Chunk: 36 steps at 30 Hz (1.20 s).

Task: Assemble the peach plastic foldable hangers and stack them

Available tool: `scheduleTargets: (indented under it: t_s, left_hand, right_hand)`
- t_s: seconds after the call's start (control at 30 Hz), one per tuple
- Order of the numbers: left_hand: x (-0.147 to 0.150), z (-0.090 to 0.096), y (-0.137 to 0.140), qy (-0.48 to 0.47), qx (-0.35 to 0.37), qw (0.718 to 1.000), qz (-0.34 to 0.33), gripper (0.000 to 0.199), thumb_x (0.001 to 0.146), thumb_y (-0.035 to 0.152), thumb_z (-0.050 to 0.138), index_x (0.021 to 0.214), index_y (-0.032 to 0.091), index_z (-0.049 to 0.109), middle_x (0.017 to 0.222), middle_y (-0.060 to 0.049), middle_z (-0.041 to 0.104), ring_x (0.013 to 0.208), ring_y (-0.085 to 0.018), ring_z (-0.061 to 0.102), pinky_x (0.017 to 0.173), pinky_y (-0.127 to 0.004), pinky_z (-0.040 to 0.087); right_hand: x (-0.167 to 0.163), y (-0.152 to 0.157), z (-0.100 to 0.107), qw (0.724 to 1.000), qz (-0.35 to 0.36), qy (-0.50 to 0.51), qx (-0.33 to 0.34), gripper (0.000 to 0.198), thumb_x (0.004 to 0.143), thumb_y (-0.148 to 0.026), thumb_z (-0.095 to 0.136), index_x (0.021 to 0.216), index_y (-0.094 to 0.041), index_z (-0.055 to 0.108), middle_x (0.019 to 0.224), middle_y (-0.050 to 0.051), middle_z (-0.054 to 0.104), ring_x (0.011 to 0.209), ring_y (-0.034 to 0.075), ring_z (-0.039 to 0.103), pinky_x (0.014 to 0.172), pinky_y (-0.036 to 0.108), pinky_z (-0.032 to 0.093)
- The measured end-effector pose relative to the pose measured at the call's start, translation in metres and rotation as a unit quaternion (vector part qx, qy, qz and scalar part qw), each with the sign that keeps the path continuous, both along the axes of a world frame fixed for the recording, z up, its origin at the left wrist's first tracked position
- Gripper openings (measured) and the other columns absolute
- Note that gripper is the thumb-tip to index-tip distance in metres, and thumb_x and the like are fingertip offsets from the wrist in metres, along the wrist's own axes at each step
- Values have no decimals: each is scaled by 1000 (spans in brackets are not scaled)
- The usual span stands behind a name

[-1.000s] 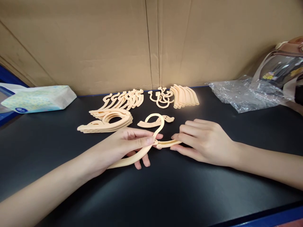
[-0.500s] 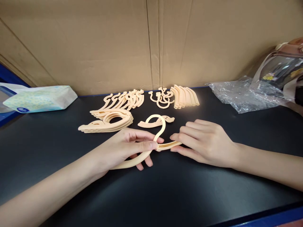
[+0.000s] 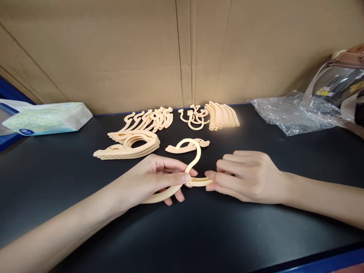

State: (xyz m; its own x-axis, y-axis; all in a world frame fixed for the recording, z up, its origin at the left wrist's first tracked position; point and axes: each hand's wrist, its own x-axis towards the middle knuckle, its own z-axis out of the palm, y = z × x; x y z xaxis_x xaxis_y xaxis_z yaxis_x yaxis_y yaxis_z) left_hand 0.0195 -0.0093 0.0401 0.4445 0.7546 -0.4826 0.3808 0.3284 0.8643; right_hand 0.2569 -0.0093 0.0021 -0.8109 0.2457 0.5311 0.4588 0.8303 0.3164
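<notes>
A cream plastic clothes hanger [image 3: 196, 156] is between my hands, its curved hook pointing up and away from me. My left hand [image 3: 159, 176] pinches it where the hook meets the arms, thumb on top; one arm runs below the palm toward the wrist. My right hand [image 3: 244, 176] has its fingers closed around the hanger's other, grooved arm [image 3: 199, 182], whose far end the fingers hide. Just beyond the hook a loose, similar-coloured curved piece [image 3: 184, 148] with small holes rests on the black table [image 3: 182, 235].
Stacked hanger parts [image 3: 127, 149] lie left of centre, with several curved pieces [image 3: 152, 119] behind. Loose hooks [image 3: 195, 119] and a row of hanger arms [image 3: 223, 115] lie by the cardboard wall [image 3: 127, 53]. A tissue pack [image 3: 51, 118] is left; clear plastic [image 3: 295, 113] and a bag [image 3: 341, 83] are right.
My right hand has moved slightly down, and the grooved arm it holds has swung lower to lie nearly level. The hook has shifted slightly right. My left hand keeps its pinch.
</notes>
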Motion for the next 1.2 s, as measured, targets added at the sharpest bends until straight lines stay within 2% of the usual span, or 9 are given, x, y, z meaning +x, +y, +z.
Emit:
scheduleTargets:
  t_s: [0.17, 0.4, 0.57, 0.83, 1.2]
  left_hand:
    - [1, 0, 1, -19, 2, 1000, 16, 16, 84, 32, 68, 94, 24, 78, 68, 0, 70, 66, -13, 65, 56, -17, 51]
    - [-5, -14, 7, -68, 4, 997, -19, 25, 85, 38, 67, 103, 24, 77, 65, -1, 71, 64, -13, 64, 55, -17, 51]
    - [-4, -14, 5, -55, 29, 998, -23, 32, 87, 41, 63, 110, 22, 75, 66, -2, 70, 66, -15, 65, 54, -18, 51]
    - [-6, -17, 6, -46, 37, 998, -33, 33, 88, 44, 63, 112, 25, 74, 66, -1, 69, 63, -11, 62, 56, -16, 50]
    - [-4, -17, 4, -44, 64, 996, -38, 35, 88, 45, 62, 112, 22, 74, 60, 0, 64, 58, -10, 58, 51, -15, 47]
  right_hand:
    - [1, -1, -1, 1000, -2, -1, -18, 31, 100, -33, 47, 76, -18, 62, 58, -5, 48, 51, 10, 37, 49, 26, 27]
    - [1, -1, -1, 1000, -10, -5, -12, 34, 100, -33, 47, 74, -19, 63, 57, -5, 49, 49, 10, 38, 48, 26, 28]
    - [1, 0, -1, 1000, -11, -12, -12, 35, 101, -35, 45, 76, -19, 64, 57, -5, 49, 49, 9, 39, 48, 26, 29]
    - [2, -1, -2, 1000, -13, -9, -20, 36, 101, -35, 45, 74, -20, 64, 56, -5, 50, 48, 9, 41, 49, 26, 29]
    - [1, 0, -2, 999, -12, -6, -31, 36, 101, -37, 45, 76, -20, 66, 56, -5, 51, 48, 10, 42, 48, 26, 29]
